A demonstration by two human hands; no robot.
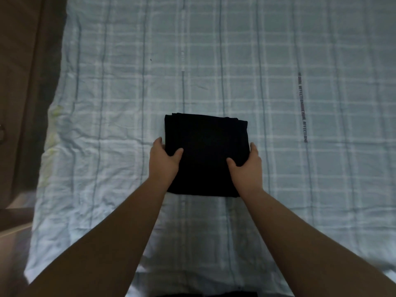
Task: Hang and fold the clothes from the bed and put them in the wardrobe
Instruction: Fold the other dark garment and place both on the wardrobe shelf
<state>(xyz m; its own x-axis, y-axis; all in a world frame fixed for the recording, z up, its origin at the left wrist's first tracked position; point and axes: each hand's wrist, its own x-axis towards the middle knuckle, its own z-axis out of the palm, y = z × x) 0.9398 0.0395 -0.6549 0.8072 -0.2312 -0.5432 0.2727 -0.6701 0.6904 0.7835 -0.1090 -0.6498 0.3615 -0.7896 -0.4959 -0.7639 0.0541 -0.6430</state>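
Note:
A black garment, folded into a thick square, lies in the middle of the bed. My left hand grips its left edge, thumb on top and fingers tucked underneath. On the opposite edge my right hand holds it the same way, with the thumb pressing the top. The fingers of both hands are hidden under the cloth.
The bed has a pale blue checked sheet, wrinkled on the left side. A brown wooden surface and floor run along the bed's left edge. A line of printed text marks the sheet at the right.

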